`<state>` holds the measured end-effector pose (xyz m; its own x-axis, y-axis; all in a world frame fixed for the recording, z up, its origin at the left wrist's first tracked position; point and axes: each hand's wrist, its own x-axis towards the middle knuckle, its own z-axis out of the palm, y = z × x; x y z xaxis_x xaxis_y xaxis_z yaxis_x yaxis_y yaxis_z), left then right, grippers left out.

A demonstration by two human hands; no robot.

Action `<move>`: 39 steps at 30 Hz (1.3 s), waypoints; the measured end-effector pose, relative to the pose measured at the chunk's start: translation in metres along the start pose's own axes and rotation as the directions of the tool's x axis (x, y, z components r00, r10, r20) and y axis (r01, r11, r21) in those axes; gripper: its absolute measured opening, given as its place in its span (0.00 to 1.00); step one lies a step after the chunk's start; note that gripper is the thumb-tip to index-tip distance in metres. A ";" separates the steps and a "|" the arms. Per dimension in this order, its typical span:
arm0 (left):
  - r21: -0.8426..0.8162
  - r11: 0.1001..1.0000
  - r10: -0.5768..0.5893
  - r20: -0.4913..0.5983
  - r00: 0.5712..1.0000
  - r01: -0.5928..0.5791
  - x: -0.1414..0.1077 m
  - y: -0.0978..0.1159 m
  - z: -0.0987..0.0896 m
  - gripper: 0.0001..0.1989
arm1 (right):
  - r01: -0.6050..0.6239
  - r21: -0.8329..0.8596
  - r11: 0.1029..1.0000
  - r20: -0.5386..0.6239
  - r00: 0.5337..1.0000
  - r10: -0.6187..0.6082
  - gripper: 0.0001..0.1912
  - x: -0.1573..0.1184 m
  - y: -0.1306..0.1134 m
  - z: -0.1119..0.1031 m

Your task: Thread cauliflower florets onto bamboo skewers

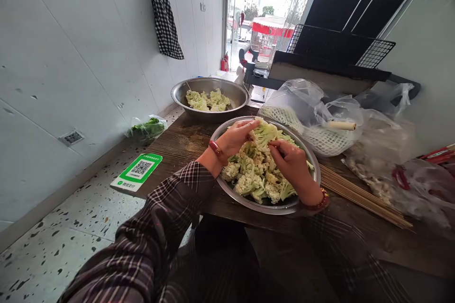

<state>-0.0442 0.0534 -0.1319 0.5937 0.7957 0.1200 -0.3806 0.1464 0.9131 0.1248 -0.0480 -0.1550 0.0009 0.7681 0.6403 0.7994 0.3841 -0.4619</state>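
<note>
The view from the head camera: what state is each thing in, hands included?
Left hand: closed on a cauliflower piece
Right hand: fingers pinched at that same piece
Cauliflower piece: held up over the near bowl
Near bowl: well filled with cauliflower
Far bowl: partly filled with cauliflower
Thin sticks: lying side by side
QR-code card: face up
Checked cloth: hanging

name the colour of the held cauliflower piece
The cauliflower piece is pale green, clearest in the head view.
</note>
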 end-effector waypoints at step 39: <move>0.101 0.989 0.130 -0.237 0.963 -0.108 0.005 -0.003 0.009 0.14 | -0.132 0.026 0.991 0.026 0.991 0.131 0.11 0.003 -0.003 -0.005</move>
<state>-0.0333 0.0520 -0.1309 0.3541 0.9244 0.1415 -0.3692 -0.0008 0.9293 0.1258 -0.0490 -0.1486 0.0906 0.8249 0.5580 0.7761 0.2926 -0.5586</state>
